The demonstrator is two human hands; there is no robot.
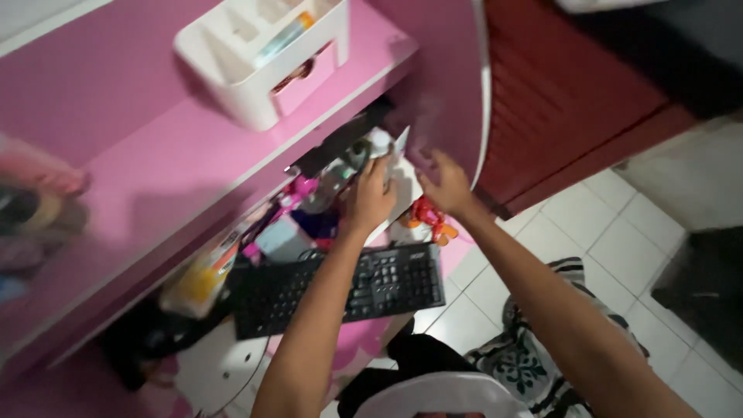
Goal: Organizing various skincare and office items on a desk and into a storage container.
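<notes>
Black keyboard nearest me, on the shelf under the pink desk.
I see my left hand clamped on a white card near the desk's right edge; my right hand hovers beside it, fingers apart.

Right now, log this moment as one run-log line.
left hand: gripping white object under pink desk | right hand: open, beside it | black keyboard: on tray below | white organizer: on desktop

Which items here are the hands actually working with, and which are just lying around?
In hand:
- left hand on a white sheet under the desk top
- right hand beside it, at the pink side panel

Lying about:
- black keyboard
- white organiser
- red toy
- patterned mat
</notes>
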